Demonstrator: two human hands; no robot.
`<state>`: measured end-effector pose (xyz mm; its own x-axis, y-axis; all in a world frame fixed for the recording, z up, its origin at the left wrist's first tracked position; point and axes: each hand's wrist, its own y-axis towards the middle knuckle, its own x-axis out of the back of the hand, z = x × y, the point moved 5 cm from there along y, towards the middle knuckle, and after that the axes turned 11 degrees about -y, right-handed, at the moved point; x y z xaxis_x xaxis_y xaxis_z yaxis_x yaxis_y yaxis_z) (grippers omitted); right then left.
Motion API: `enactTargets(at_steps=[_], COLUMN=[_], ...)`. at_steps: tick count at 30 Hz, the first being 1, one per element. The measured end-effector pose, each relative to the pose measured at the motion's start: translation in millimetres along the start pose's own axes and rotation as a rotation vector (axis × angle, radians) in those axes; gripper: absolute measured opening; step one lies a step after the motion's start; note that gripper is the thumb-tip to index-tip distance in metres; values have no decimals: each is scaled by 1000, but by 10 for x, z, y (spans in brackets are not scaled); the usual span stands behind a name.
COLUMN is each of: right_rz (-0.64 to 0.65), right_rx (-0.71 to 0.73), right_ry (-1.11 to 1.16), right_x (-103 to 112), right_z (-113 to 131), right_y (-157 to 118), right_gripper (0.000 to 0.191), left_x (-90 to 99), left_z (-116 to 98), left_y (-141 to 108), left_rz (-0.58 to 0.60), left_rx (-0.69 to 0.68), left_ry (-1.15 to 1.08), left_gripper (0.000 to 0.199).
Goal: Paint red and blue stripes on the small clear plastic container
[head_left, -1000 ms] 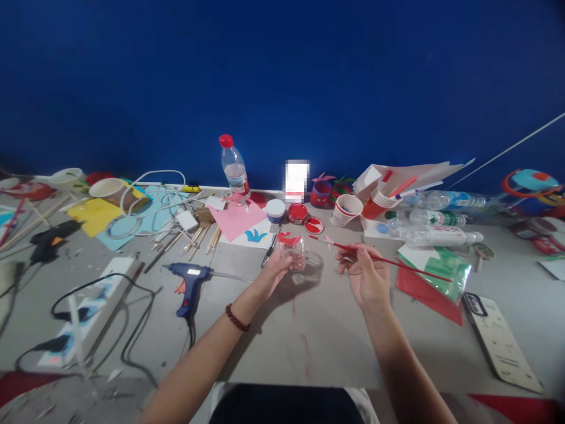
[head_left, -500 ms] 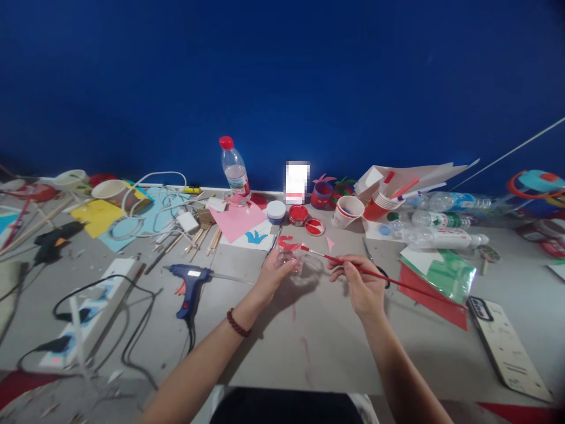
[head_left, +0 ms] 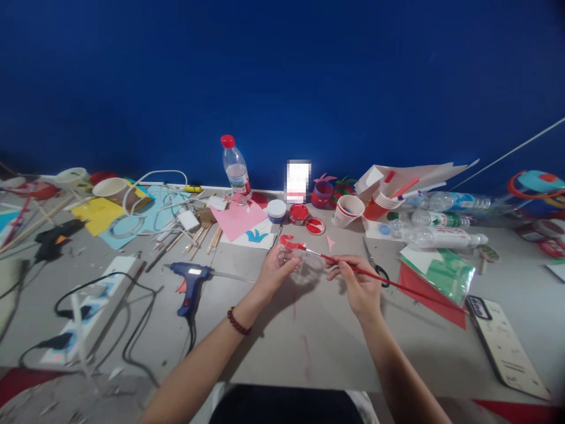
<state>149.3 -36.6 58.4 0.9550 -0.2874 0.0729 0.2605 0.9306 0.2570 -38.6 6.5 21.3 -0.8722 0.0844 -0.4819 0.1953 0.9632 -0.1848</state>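
Observation:
My left hand (head_left: 274,272) is closed around a clear plastic piece (head_left: 298,265) that looks like a cut bottle part, with red paint along its upper edge. Between the fingers of my right hand (head_left: 357,284) is a long red paintbrush (head_left: 388,282), its bristles touching that painted edge. Just beyond stand an open jar of red paint (head_left: 299,214) and its paint-smeared lid (head_left: 315,225). A white-lidded jar (head_left: 276,211) is beside them. Scissors (head_left: 377,268) lie partly behind my right hand.
On the left are a blue glue gun (head_left: 189,282), a power strip (head_left: 95,312) and loose cables. A red-capped bottle (head_left: 236,171) stands at the back. Paper cups (head_left: 348,211), plastic bottles (head_left: 441,237), coloured sheets (head_left: 441,303) and a phone (head_left: 507,347) occupy the right.
The brush tip has shifted slightly left along the painted edge, and my right hand has moved a little left with it. My left hand still holds the plastic piece.

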Motion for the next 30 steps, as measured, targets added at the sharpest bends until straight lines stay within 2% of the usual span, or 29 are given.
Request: enactTargets(at_steps=[5,11,16,22,30], right_rz=[-25,-39,-72,16,18], right_rx=[-7,-7,-8,-19,2], right_ry=[-31,-65,-13,88,89], right_x=[11,62,88,40,3], right_z=[-5,16,-9,-76,-20], right_y=[1,32,33,14,13], right_gripper=[22,24,22,13,15], left_x=[-12,19,16,-8,44], left_z=[-25,3,-16,-52,11], left_y=[-12,5,11,0,19], left_rz=[21,-7,-5,18,21], left_rx=[-18,-1,-16,-20,-35], left_ry=[20,6,21,68,101], left_gripper=[47,43,40,40,50])
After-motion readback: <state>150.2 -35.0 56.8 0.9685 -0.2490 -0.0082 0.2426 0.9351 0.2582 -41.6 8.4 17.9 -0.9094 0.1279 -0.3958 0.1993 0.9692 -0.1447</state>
